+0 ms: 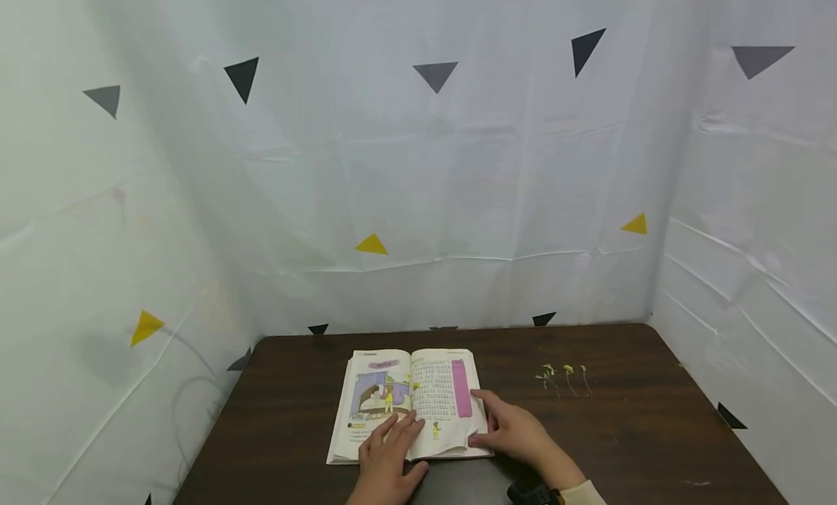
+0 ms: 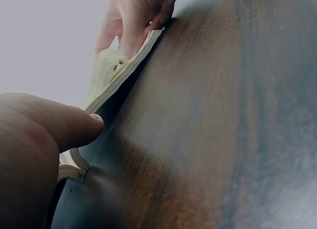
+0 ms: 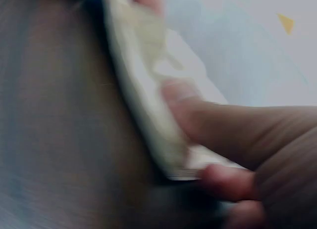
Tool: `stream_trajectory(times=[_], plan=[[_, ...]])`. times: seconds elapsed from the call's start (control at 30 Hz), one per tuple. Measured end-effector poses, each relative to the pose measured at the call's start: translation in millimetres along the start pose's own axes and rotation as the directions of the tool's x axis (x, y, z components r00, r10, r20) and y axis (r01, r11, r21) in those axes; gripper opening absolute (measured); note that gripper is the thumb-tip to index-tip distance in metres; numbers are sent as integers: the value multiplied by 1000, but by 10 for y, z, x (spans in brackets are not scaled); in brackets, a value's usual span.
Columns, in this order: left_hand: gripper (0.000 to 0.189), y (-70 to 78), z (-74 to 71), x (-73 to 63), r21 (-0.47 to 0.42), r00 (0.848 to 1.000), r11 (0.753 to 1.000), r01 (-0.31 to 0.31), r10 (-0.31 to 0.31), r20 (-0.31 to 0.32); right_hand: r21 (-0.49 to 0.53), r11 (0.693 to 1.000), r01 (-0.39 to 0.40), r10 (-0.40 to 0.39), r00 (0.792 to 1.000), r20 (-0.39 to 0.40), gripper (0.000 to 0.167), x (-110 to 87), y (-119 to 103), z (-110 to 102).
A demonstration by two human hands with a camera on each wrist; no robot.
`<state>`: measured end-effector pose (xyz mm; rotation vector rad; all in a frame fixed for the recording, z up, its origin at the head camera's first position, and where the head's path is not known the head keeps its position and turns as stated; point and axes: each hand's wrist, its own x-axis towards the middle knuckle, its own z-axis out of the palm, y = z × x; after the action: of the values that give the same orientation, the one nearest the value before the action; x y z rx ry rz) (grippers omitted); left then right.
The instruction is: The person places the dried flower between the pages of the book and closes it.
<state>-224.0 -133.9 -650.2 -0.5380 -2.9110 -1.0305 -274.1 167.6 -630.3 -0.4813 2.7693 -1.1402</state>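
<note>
An open book [image 1: 431, 389] with printed text and coloured pictures lies on the dark wooden table. My left hand [image 1: 390, 454] rests on the lower part of its left page near the spine, fingers extended. In the left wrist view, the left thumb [image 2: 81, 127] reaches past the book's lower edge. At the book's right side, my right hand [image 1: 513, 429] has its thumb on the lower corner, where a page [image 1: 451, 441] curls up. The blurred right wrist view has the right thumb [image 3: 185, 105] on top of the paper, with fingers at the edge.
Several small green sprouts [image 1: 569, 378] lie on the table [image 1: 628, 432] right of the book. White sheeting [image 1: 471, 200] with grey, black and yellow triangles hangs behind and at both sides. A dark band [image 1: 535, 493] circles the right wrist.
</note>
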Motion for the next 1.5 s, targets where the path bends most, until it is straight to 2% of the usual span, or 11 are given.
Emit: stream_trajectory(times=[0.1,0.2,0.4,0.6,0.7,0.93,1.03,1.13,1.2,1.33,1.5], plan=[[68,7,-16,-3,18,1000,1000,-11,11,-16,-62,997,-38,32,995,-95,84,12,-25,81],[67,14,-27,-4,36,999,999,-9,10,-34,-74,996,-45,35,991,-132,68,25,-34,109],[72,16,0,6,44,998,999,-15,17,-58,-52,999,13,-20,992,-124,30,30,10,63],[85,13,46,-5,28,999,1000,-1,2,-53,41,993,108,-100,981,-164,16,27,53,76],[87,8,43,-10,0,999,1000,7,-7,-52,46,975,218,-202,951,-236,21,30,27,115],[85,17,25,-18,-15,999,1000,2,-3,-36,88,890,447,-380,834,-400,24,-1,-126,192],[81,31,7,-33,2,999,1000,-9,9,-32,116,835,538,-450,788,-420,32,-2,-186,274],[80,42,-5,-46,22,999,1000,-22,22,-34,53,783,620,-553,732,-397,36,7,-256,353],[81,40,-9,-50,14,999,1000,-28,29,-39,16,763,646,-598,716,-361,34,9,-306,389],[85,30,-17,-56,-38,998,999,-28,26,-56,12,771,636,-612,747,-260,27,-8,-380,428],[87,14,-28,-36,-89,999,996,4,-7,-42,176,820,544,-522,838,-158,24,-20,-385,455]])
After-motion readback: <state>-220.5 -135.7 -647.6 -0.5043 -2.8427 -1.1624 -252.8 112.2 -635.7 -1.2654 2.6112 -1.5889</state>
